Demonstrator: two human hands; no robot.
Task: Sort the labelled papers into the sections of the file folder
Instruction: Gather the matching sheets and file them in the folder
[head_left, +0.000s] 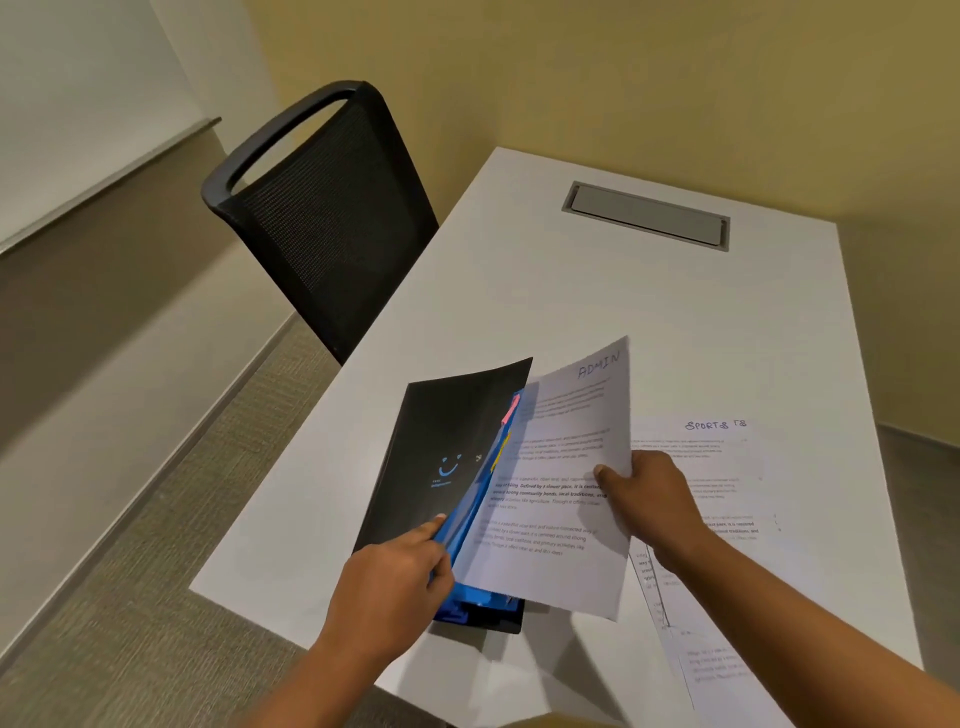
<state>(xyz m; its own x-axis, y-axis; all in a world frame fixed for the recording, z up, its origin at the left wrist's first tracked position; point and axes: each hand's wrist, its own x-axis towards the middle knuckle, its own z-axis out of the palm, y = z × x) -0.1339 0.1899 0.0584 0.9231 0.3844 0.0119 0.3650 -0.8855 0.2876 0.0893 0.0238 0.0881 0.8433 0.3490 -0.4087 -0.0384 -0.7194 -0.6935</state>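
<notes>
Paper (556, 467), long axis pointing away, heading (599, 364) farthest

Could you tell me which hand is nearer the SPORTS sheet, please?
Right: the right hand, holding the ADMIN sheet, is over the SPORTS sheet; the left hand holds the folder, farther left.

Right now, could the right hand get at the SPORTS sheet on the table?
Probably yes for reach: the SPORTS sheet lies bare just beside the right hand. But that hand grips the ADMIN sheet, so it would need to release it first.
</notes>
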